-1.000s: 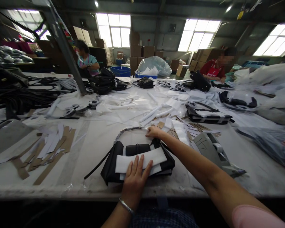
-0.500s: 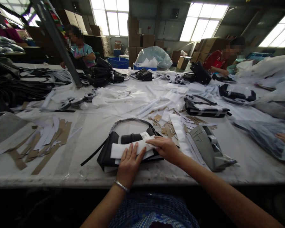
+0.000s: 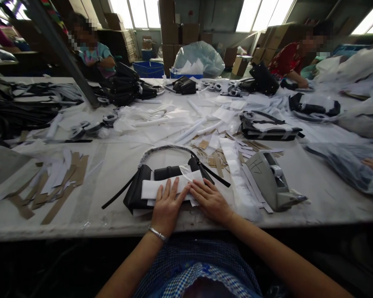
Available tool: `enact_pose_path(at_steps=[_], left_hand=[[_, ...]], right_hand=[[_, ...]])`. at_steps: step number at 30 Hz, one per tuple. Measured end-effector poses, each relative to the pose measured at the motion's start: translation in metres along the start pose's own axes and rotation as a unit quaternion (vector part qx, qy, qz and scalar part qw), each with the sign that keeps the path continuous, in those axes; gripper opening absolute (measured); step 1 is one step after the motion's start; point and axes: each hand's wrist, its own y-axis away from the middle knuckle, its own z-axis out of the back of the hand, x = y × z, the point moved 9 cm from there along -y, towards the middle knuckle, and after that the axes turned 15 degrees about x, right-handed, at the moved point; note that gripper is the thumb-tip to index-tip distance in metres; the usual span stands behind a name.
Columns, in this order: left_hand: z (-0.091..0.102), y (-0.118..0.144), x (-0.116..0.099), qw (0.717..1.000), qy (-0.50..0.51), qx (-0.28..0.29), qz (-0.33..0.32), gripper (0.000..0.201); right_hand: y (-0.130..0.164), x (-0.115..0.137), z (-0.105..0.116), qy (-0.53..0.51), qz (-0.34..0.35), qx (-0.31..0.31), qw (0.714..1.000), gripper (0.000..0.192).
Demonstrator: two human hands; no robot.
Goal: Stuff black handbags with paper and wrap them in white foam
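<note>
Just in from the near edge of the worktop (image 3: 112,221), the left hand (image 3: 168,205) and right hand (image 3: 213,202) lie flat with spread fingers on a white strip (image 3: 151,189) across a black bag (image 3: 133,191), whose wrapped handle (image 3: 161,148) arches toward the far edge. Brown and white strips (image 3: 54,180) lie loosely left of the bag, a grey tape dispenser (image 3: 262,176) to its right. Two people (image 3: 104,54) are at the far edge.
</note>
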Motion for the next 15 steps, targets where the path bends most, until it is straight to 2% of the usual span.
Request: enact_pose_path(at_steps=[4,6,8,10,13,15], left_hand=[[-0.001,0.003,-0.002,1.000,0.015,0.008,-0.019,0.065],[-0.003,0.002,-0.001,0.999,0.024,0.013,-0.021,0.064],[-0.004,0.001,0.000,0.999,0.036,0.018,-0.014,0.064],[-0.005,0.000,0.002,0.998,0.052,0.024,-0.008,0.066],[-0.002,-0.002,0.005,0.995,0.087,0.043,-0.003,0.068],[0.001,-0.003,0.004,0.991,0.117,0.058,-0.004,0.070]], right_hand=[[0.002,-0.001,0.011,-0.078,0.019,0.069,0.994,0.079],[0.002,-0.003,0.015,-0.122,0.018,0.085,0.989,0.072],[0.001,-0.008,0.017,-0.145,0.008,0.055,0.988,0.052],[0.002,-0.013,0.016,-0.141,-0.009,-0.011,0.990,0.041],[0.007,-0.012,0.010,-0.109,-0.015,-0.100,0.989,0.039],[0.009,-0.009,0.005,-0.089,-0.015,-0.128,0.988,0.041]])
